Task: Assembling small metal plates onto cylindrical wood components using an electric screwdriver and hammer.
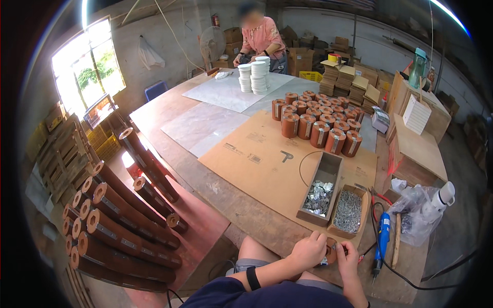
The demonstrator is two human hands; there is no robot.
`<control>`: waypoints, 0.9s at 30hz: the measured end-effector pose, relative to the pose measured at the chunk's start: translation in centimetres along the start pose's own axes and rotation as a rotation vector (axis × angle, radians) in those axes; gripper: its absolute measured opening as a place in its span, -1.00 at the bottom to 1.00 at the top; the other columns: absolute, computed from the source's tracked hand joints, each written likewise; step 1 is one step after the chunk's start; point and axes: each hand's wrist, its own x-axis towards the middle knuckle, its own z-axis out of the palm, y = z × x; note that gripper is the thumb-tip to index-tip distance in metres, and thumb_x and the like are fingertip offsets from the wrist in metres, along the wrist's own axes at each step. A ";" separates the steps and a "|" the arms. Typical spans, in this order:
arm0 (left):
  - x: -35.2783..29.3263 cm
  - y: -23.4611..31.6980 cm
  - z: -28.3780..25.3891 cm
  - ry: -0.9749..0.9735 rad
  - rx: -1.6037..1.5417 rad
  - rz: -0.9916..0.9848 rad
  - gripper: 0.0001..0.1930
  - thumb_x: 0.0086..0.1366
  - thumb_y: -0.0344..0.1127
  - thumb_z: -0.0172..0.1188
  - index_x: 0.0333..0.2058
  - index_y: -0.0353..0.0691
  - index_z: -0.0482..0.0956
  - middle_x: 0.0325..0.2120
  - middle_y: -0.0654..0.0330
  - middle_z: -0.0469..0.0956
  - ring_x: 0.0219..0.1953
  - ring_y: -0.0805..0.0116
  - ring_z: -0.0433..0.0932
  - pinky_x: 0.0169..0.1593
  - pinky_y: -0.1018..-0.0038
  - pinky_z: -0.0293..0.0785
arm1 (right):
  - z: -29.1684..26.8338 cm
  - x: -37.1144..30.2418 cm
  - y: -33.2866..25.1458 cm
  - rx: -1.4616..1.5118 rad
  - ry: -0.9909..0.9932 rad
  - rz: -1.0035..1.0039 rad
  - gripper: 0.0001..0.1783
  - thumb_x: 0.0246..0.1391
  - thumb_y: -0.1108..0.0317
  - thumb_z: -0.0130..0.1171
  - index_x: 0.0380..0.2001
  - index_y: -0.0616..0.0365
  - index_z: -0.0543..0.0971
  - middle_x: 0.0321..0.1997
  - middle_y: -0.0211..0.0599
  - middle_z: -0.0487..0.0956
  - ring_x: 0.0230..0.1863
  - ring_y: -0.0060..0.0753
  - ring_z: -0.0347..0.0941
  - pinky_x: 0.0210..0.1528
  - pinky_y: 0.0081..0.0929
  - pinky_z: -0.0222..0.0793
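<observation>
Close in front of me at the table's near edge, a short brown cylinder (pixel 331 252) with a hole in its end sits between my hands. My left hand (pixel 308 250) is closed on its left side. On the opposite side my right hand (pixel 348 258) has thumb and fingers pinched together by the rim; whatever they hold is too small to make out. Just beyond stand an open box of small metal screws or pins (pixel 349 210) and a longer box with shiny metal plates (pixel 319 197). A blue electric screwdriver (pixel 382 238) lies to the right.
Many brown cylinders (pixel 321 120) stand grouped on the cardboard sheet (pixel 246 149). Tall columns of them (pixel 123 220) rise at left. White disc stacks (pixel 261 74) are farther back, near another person (pixel 262 38). A wooden stick (pixel 396 241), cable and plastic bag (pixel 418 215) lie right.
</observation>
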 end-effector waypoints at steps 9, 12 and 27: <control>0.2 0.5 -0.1 -0.016 0.002 -0.126 -0.90 0.07 -0.38 0.03 -0.42 -0.24 0.38 -0.53 -0.01 0.44 -0.56 -0.04 0.46 -0.51 0.21 0.44 | -0.4 -0.6 -1.2 -0.070 0.018 0.007 -0.84 -0.03 0.39 0.10 -0.53 0.28 0.44 -0.55 -0.14 0.42 -0.51 -0.25 0.36 -0.43 -0.43 0.26; 0.6 -0.2 -0.1 0.042 -0.071 -0.089 -0.90 0.07 -0.37 0.01 -0.50 -0.26 0.32 -0.57 -0.07 0.44 -0.58 -0.09 0.45 -0.51 0.14 0.40 | -0.3 -0.4 -1.0 -0.044 -0.014 -0.030 -0.84 -0.02 0.38 0.10 -0.53 0.27 0.44 -0.56 -0.15 0.42 -0.51 -0.24 0.37 -0.44 -0.42 0.26; -0.8 -1.9 -3.0 -0.224 -0.383 0.069 -0.53 0.02 -0.44 0.25 -0.05 -0.37 0.39 -0.10 -0.02 0.41 -0.11 0.24 0.46 -0.13 0.47 0.45 | -0.2 0.9 -1.8 -0.020 0.004 -0.068 -0.87 -0.02 0.39 0.08 -0.53 0.24 0.43 -0.55 -0.20 0.42 -0.52 -0.22 0.36 -0.46 -0.41 0.24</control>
